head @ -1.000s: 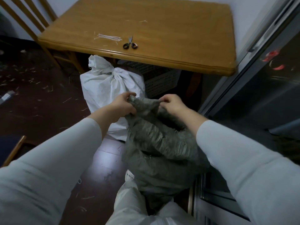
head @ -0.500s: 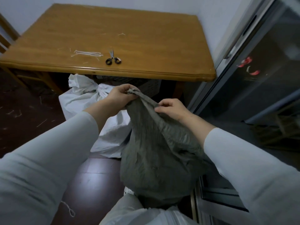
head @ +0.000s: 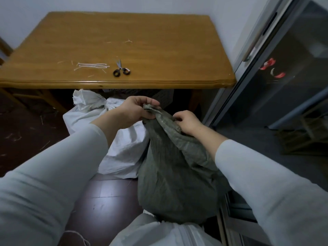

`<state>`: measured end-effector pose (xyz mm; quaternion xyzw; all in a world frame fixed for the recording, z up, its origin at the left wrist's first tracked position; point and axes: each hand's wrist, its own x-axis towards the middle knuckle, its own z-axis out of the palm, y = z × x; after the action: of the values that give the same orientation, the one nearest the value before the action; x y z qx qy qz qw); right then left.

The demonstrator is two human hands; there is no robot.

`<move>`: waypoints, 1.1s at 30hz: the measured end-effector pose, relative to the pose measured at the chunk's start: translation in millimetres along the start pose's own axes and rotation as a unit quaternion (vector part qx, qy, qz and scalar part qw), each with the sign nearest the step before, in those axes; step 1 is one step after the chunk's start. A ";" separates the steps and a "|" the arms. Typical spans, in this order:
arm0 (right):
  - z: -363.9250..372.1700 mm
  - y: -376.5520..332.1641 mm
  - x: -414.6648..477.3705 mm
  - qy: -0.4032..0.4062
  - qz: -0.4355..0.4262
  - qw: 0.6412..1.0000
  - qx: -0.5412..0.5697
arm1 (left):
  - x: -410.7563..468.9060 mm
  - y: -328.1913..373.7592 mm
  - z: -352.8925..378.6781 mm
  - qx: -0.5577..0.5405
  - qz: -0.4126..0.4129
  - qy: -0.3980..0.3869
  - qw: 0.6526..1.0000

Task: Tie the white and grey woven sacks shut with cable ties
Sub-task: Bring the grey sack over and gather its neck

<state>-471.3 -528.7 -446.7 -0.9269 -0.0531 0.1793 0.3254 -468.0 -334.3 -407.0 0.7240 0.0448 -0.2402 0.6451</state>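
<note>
Your view now takes in more of the wooden table (head: 124, 41) than a second ago, with its whole near edge showing. Below it the grey sack (head: 174, 174) stands on the floor between your arms, just beside the glass door (head: 284, 89). A second ago its top was a loose, crumpled bunch spread between your two hands. Now it is pulled up into one narrowing neck. By my reading the mouth is nearly gathered and close to ready for a tie, though no tie is on it yet.

Behind it the white sack (head: 124, 153) lies against it with its neck already cinched. I cannot make out whether a cable tie is what holds it. A second white sack (head: 159, 233) is cut off by the bottom edge and covers the grey sack's base, so its own mouth is out of sight.

Your left hand (head: 136, 109) has moved to the very tip, thumb and fingers curled and pinching the gathered end. Your right hand (head: 188, 121) has dropped lower down the neck, fingers curled into the folds. Its fingertips are buried in the weave, so how much cloth they hold is unclear.

The scissors (head: 121, 70) and the cable ties (head: 92, 65) lie untouched by the table's near edge, well apart from both hands. One hand will have to let go to fetch a tie. The ties are too thin to count.
</note>
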 end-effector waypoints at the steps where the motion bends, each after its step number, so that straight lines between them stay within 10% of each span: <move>1: -5.4 0.2 2.3 0.006 0.009 1.000 0.001 | 0.8 0.4 -1.4 0.006 -0.005 -0.001 1.000; 11: -66.7 -18.6 7.1 0.039 0.059 0.976 0.208 | 15.4 -0.7 5.5 0.067 -0.025 0.083 0.994; 16: -69.7 -12.9 -9.4 -0.135 0.041 0.989 -0.033 | 17.9 -1.6 15.0 0.006 -0.033 0.099 0.995; 19: -62.6 -3.0 -7.7 -0.087 0.017 0.987 -0.135 | 16.2 -3.6 24.0 -0.028 -0.026 0.119 0.992; 26: -84.3 -3.3 -1.0 0.025 -0.037 0.998 -0.042 | -1.0 -22.3 55.6 -0.018 0.047 -0.066 0.997; 33: -77.5 -18.7 -4.4 -0.047 -0.074 0.995 0.050 | 15.9 -21.5 106.1 -0.012 0.072 0.087 0.994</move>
<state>-446.7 -560.3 -377.7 -0.8938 -0.1278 0.2003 0.3804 -492.9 -436.0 -438.7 0.7358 0.0510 -0.1289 0.6628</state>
